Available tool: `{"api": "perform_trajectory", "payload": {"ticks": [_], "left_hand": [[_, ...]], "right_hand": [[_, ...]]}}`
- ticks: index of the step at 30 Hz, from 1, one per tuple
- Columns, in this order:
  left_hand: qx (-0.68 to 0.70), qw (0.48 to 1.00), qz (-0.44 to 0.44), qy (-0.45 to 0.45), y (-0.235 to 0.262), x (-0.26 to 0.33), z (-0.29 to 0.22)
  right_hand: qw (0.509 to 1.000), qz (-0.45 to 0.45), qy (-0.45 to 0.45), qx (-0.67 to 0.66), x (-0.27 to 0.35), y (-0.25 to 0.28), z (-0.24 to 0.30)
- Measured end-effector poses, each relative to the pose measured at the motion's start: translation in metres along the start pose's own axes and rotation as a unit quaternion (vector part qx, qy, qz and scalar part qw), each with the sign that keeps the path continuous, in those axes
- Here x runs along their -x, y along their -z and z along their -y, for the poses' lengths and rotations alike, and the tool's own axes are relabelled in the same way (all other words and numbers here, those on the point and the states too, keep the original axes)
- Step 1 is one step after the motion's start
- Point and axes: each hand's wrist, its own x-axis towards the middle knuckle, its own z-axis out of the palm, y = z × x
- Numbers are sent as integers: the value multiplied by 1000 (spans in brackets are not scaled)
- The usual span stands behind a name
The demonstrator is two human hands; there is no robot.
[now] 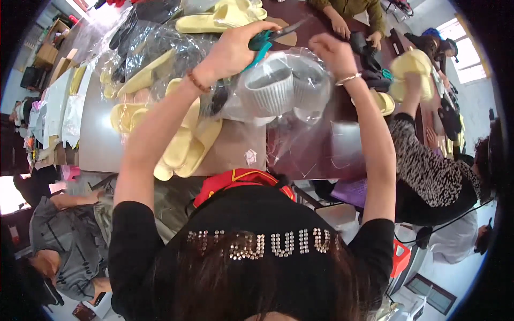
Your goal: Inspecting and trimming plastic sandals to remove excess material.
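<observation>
My left hand [235, 48] is raised above the table and grips teal-handled scissors [267, 37], whose blades point right toward a clear plastic bag [300, 91]. My right hand [334, 51] pinches the top of that bag. Inside the bag are white ribbed slippers [273, 91]. The bag hangs over the dark table [300, 155], between both hands.
Yellow slippers [187, 144] lie in a pile at my left, some in plastic bags [150, 48]. A person at the right holds a yellow slipper [409, 64]. Another person's hands [342, 27] work at the far side. A seated person [64, 241] is at lower left.
</observation>
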Motion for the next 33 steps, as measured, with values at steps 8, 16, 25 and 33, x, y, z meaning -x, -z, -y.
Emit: {"api": "perform_trajectory", "payload": {"ticks": [8, 16, 25, 33], "left_hand": [[-64, 991, 22, -117, 25, -45, -17], [173, 984, -11, 46, 32, -53, -27], [210, 943, -167, 199, 102, -22, 120], [171, 925, -224, 253, 108, -10, 133]], "right_hand": [[946, -113, -98, -289, -26, 21, -9], [767, -212, -141, -589, -37, 18, -10], [522, -44, -547, -653, 189, -205, -8], [768, -110, -387, -498, 137, -213, 7]]}}
